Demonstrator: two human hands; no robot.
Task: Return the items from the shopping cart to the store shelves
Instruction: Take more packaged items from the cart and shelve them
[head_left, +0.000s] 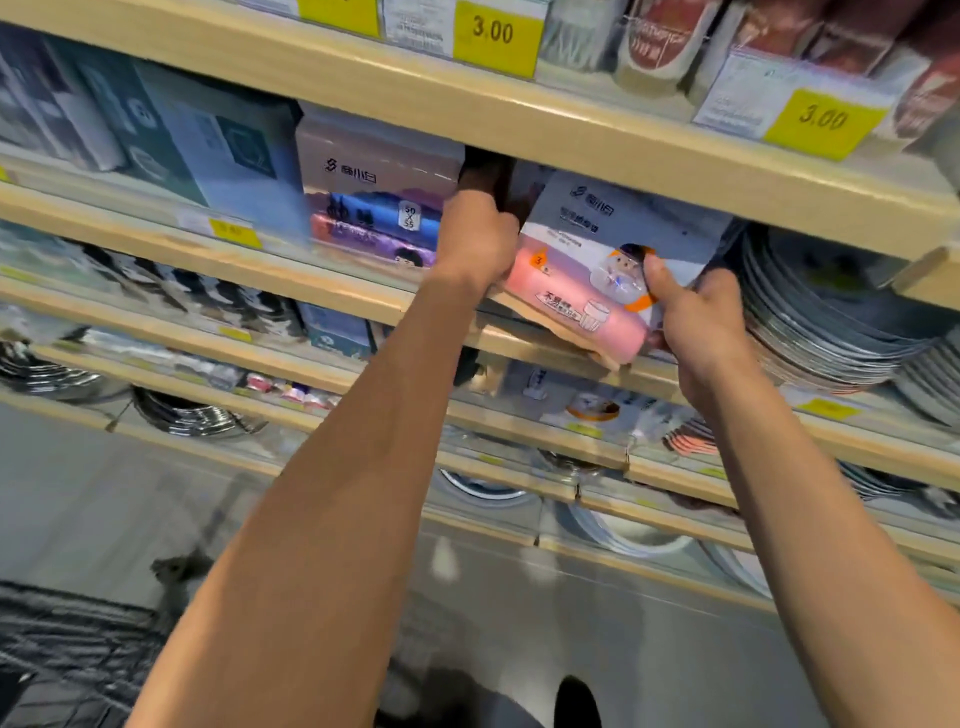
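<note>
A white and pink pack of rolled bags (587, 260) lies tilted, half inside a wooden shelf (363, 296) at chest height. My right hand (701, 322) grips its lower right corner, with the thumb pressed on the front. My left hand (475, 239) holds the pack's left edge with curled fingers that reach into the dark gap beside it. A matching pack with blue and purple rolls (376, 208) stands just to the left on the same shelf.
Stacks of metal plates (815, 322) fill the shelf to the right. Boxed goods (208, 150) stand at the left. Yellow 3.00 price tags (493, 36) hang on the upper shelf. Lower shelves hold metal bowls (192, 415). A dark cart (62, 654) shows at bottom left.
</note>
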